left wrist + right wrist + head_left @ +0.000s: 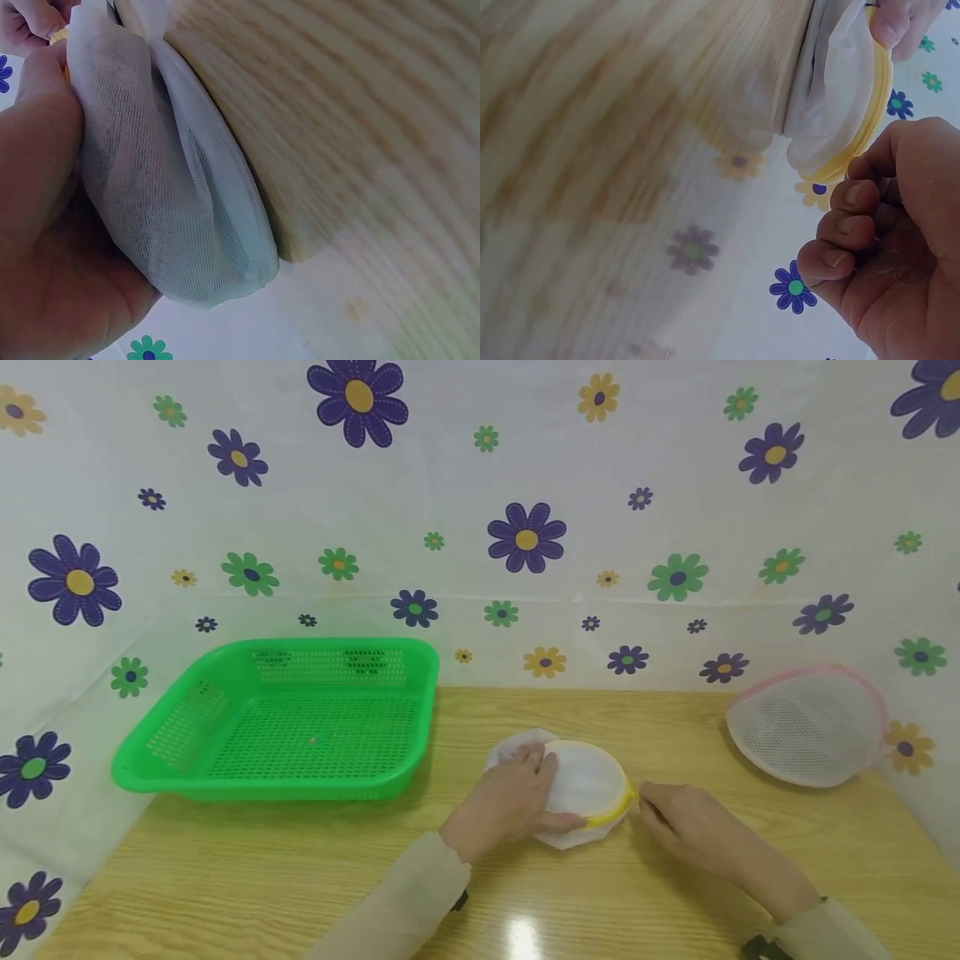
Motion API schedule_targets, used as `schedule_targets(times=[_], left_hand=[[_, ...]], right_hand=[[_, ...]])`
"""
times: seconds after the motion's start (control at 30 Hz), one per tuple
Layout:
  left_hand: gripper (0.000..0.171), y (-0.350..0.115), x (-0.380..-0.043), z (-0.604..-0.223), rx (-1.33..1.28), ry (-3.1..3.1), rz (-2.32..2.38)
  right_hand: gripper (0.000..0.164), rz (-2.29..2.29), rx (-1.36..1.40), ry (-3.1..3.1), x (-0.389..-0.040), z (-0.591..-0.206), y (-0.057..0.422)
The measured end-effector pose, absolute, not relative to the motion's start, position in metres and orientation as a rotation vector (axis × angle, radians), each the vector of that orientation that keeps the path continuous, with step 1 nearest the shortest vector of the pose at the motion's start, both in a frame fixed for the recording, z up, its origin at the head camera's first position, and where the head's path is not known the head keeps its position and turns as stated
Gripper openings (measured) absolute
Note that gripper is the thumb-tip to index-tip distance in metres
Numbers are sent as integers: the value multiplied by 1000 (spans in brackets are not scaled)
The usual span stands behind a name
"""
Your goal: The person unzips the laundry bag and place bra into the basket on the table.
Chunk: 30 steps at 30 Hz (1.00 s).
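White mesh bag [588,777]: Seen on my remote feed, it rests on the table [570,910], right of center, between two hands at work.
Left hand [508,797]: Grips the bag, fingers over its top, thumb along the edge.
Right hand [693,827]: Fingers curled, it pinches the end of the yellow zipper [609,817].
Green basket [281,792]: Sits at left, well apart from the bag.
Pink-rimmed bag [813,731]: Stands far right, near the flowered cloth [450,485].
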<state>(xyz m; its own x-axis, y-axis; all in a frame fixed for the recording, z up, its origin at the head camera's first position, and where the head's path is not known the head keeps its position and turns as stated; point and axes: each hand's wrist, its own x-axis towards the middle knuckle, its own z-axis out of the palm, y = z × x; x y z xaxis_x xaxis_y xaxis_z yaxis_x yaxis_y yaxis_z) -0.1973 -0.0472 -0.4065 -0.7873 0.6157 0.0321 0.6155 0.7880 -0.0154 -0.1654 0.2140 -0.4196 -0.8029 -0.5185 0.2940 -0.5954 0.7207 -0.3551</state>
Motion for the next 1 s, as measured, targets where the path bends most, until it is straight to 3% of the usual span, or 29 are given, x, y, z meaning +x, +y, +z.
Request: schedule_targets(times=[1.0], left_hand=[[90,-46,-197,-408,-985,-2910,20]], right_hand=[[36,683,951,-2722,-158,-416,212]])
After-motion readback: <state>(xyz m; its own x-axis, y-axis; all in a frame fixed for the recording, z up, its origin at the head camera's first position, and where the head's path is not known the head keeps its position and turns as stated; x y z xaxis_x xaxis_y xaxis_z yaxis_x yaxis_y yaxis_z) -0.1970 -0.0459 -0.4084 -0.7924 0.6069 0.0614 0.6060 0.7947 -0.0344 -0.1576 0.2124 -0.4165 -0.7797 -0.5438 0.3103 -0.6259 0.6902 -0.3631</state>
